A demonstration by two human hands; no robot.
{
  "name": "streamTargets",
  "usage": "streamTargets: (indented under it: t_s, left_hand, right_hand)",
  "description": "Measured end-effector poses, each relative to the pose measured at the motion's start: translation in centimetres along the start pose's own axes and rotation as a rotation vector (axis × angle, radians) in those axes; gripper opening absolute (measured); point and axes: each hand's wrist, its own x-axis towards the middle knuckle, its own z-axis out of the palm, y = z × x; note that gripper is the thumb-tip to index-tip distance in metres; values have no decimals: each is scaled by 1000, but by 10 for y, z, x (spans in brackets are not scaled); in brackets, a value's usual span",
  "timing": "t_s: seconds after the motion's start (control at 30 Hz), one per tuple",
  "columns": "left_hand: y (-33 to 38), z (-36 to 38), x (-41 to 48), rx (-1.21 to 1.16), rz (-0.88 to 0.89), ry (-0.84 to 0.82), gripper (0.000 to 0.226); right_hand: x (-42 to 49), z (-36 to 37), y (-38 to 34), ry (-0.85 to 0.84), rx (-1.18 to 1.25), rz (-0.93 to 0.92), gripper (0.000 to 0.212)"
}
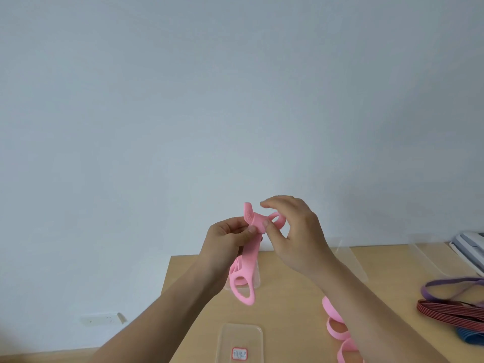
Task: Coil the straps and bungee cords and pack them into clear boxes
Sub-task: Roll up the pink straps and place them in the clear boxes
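Note:
I hold a pink strap [248, 260] with looped holes up in front of the wall. My left hand [230, 238] pinches its upper part between thumb and fingers. My right hand [290, 231] pinches the same spot from the right, with a small pink loop behind its fingers. The strap's lower loops hang down in front of a clear box [258, 277] that holds more pink strap. A second pink strap [337, 328] lies on the wooden table [285, 310] under my right forearm. A clear lid with a red-edged label [241, 341] lies at the near edge.
Purple [450, 286], red-striped [450, 314] and blue [471, 336] straps lie at the table's right side. Clear boxes [429, 258] stand at the back right, beside a white object [468, 247]. A wall socket [102, 318] sits low on the left wall.

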Motion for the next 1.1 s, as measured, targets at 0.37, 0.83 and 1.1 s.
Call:
streamTargets:
  t_s: [0.37,0.83,1.1]
  left_hand:
    - [4,3,-3,100,-40,-1,28]
    - [16,-9,-11,28,-249,-61,65]
    - [15,-13,-12,-38,-236,-99,55]
  right_hand:
    - [3,-10,-2,-119,44,37,13]
    - [-21,13,-1,70,-172,-145,16]
    - [-32,16,-9,74,-201,-186,22]
